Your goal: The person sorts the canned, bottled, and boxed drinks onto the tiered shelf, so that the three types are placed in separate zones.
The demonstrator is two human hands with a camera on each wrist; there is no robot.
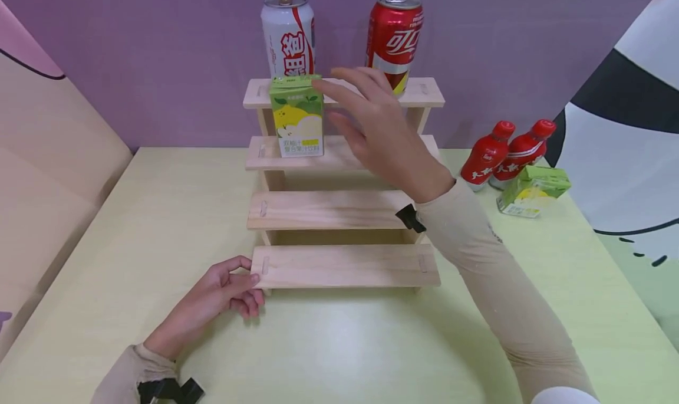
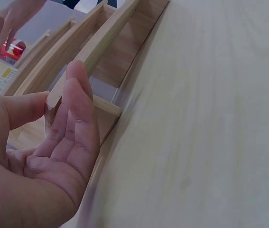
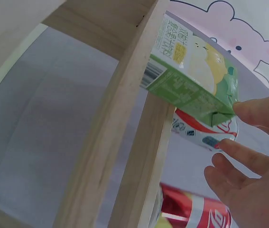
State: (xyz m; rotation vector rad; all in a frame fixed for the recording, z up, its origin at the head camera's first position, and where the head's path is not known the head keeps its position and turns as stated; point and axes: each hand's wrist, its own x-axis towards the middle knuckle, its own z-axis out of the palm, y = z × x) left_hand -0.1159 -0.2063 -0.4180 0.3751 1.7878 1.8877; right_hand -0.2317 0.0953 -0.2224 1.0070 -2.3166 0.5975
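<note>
A green juice box [image 1: 297,121] stands upright near the left end of the second-highest board of a wooden rack [image 1: 339,209], with a white can [image 1: 289,35] behind it and a red can [image 1: 395,32] farther right, both on the top board. The right hand [image 1: 384,130] is at the box's upper right corner, its grip loose with the fingers spread apart; whether a fingertip touches the carton, I cannot tell. The left hand [image 1: 225,292] has its grip clamped on the left end of the lowest board [image 1: 345,266], thumb against fingers. The likeliest mishap is the box tipping if a fingertip catches that top corner, since the carton looks tall for its base. The right hand also overlaps the red can from above, so a careless sweep might knock it. A tug from the left hand could shift the rack on the worktop [image 1: 339,345] and rock everything standing above.
</note>
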